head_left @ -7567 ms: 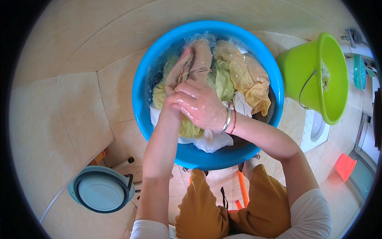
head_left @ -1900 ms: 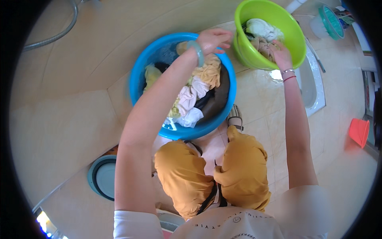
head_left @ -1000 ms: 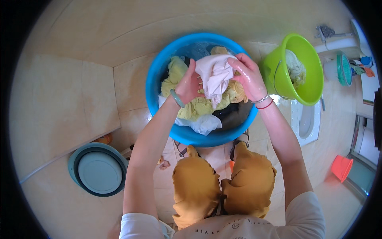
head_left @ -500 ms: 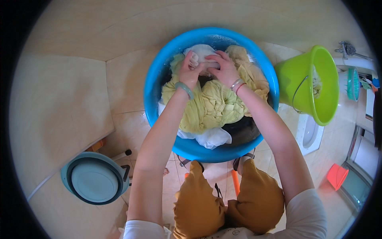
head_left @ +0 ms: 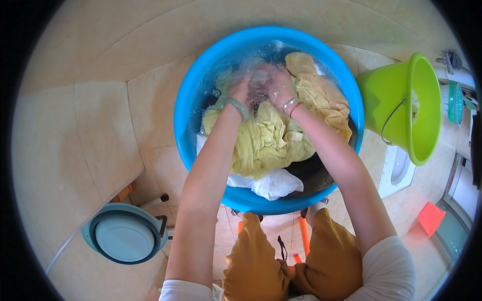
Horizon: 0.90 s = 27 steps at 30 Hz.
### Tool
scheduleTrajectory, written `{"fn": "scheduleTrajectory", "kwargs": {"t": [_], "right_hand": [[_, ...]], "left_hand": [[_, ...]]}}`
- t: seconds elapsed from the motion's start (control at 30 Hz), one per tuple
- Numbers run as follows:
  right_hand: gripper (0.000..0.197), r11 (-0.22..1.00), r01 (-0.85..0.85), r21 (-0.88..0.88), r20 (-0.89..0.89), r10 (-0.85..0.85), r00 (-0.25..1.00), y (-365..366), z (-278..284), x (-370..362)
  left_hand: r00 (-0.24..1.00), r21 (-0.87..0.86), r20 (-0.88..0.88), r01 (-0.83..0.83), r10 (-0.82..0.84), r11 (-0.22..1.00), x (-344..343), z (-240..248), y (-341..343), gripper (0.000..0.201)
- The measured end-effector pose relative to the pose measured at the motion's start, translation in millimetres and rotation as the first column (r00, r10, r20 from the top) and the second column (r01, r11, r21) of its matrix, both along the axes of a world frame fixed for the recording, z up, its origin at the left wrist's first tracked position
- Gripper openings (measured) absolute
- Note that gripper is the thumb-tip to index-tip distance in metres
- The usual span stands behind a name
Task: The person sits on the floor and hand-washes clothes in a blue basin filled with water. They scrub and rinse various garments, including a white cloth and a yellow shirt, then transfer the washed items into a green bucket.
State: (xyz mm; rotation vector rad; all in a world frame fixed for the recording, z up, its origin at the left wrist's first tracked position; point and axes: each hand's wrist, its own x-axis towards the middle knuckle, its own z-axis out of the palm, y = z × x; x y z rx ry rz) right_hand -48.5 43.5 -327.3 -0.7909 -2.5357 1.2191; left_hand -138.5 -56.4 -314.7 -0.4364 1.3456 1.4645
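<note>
A big round blue tub (head_left: 179,115) holds water and soaking laundry. My left hand (head_left: 240,91) and my right hand (head_left: 281,89) are dipped side by side in the splashing water at its far side. A white cloth (head_left: 259,76) shows blurred between them, gripped from both sides, though bubbles and spray hide most of the fingers. Just nearer than my hands lies a bunched yellow-green garment (head_left: 266,140). A beige garment (head_left: 321,93) is heaped to the right. Close to the near rim are a white cloth bundle (head_left: 276,184) and a dark garment (head_left: 314,173).
Right of the tub stands a green bucket (head_left: 381,95) with a wire handle and something pale inside. Beyond it are a white floor toilet (head_left: 398,173) and a red bin (head_left: 432,218). A grey-blue collapsible basin (head_left: 125,236) leans by the left wall. My knees (head_left: 326,251) are close below the tub.
Both hands have pushed the white cloth down from above the laundry into the water, raising splashes and bubbles. The whole view has shifted slightly.
</note>
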Motion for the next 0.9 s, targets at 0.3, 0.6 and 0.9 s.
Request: {"fn": "scheduleTrajectory", "kwargs": {"t": [0.3, 0.6, 0.9], "right_hand": [[0.025, 0.957, -0.179, 0.228, -0.367, 0.255, 0.895, -76.8, 139.1, 41.2], [0.022, 0.905, -0.026, 0.424, -0.41, 0.218, 0.886, -74.2, 151.3, 27.0], [0.012, 0.985, -0.014, 0.172, -0.515, 0.103, 0.851, -44.9, 118.8, 16.5]], "left_hand": [[0.974, 0.646, 0.226, -0.159, 0.013, 0.747, 16.3, 63.5, -0.2, 0.032], [0.966, 0.538, 0.242, -0.214, 0.094, 0.815, 36.8, 105.3, 8.2, 0.032], [0.977, 0.591, 0.077, -0.206, 0.2, 0.78, 25.2, 54.8, -9.5, 0.025]]}}
